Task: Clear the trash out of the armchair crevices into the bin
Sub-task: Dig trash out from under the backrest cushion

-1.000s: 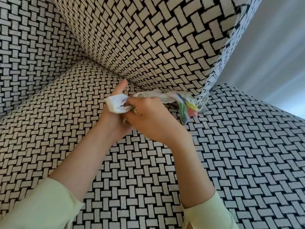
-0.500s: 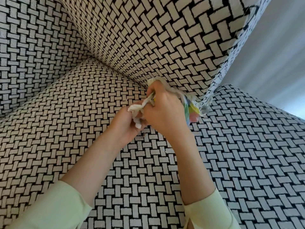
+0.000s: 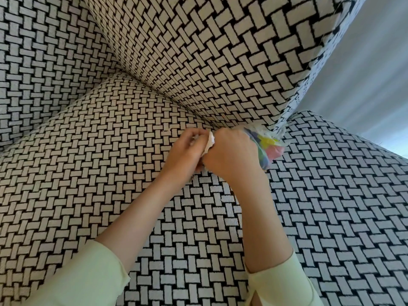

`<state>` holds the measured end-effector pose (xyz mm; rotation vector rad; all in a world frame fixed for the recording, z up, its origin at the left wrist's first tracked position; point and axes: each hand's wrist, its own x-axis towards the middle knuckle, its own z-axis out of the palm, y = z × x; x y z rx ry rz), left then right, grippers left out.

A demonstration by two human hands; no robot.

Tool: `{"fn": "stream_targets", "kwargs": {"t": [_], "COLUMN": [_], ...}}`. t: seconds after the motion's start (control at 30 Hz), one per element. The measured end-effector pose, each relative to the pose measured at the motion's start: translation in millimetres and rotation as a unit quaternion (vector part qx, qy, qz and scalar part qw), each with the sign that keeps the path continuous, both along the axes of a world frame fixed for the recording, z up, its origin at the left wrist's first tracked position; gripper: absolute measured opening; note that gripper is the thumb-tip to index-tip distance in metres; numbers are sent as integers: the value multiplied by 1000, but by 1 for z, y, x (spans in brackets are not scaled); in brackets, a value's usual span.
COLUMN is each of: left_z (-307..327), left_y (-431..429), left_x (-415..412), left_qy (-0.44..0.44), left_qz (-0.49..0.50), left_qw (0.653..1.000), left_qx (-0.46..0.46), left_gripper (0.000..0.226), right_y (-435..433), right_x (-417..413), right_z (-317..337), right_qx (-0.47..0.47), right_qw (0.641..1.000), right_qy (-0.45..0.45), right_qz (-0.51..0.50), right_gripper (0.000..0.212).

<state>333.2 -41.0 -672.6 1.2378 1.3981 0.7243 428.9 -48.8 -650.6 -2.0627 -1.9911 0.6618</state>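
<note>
Both hands meet on the armchair seat cushion, right by the crevice under the armrest. My right hand is closed around a crumpled clear plastic wrapper with yellow, pink, green and blue patches, which sticks out to the right of the fist near the crevice's front end. My left hand is closed on a white crumpled tissue, a sliver of which shows between the two hands. The bin is out of view.
The black-and-white woven chair back rises at the left. The armrest leans over the seat at the top. A pale wall or curtain lies beyond the chair's right edge.
The white tissue, which stuck out of my left hand, is now mostly bunched inside it. My right hand drew the colourful wrapper together; both hands have closed up against each other.
</note>
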Motion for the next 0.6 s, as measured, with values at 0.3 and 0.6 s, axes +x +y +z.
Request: {"fn": "stream_targets", "kwargs": {"t": [0.3,0.6], "left_z": [-7,-10], "left_y": [-5,-2], "left_x": [9,10], "left_qy": [137,91], "left_qz": [-62,8], "left_qw": [982,993], "left_qx": [117,74], "left_gripper": [39,49], "right_y": [-1,2], "right_x": [15,14], "right_z": [3,-7], "right_qx": [-34,16], "right_qw": [995,997], "right_qy": [26,58], "right_qz": [86,41], "right_gripper": [19,30]}}
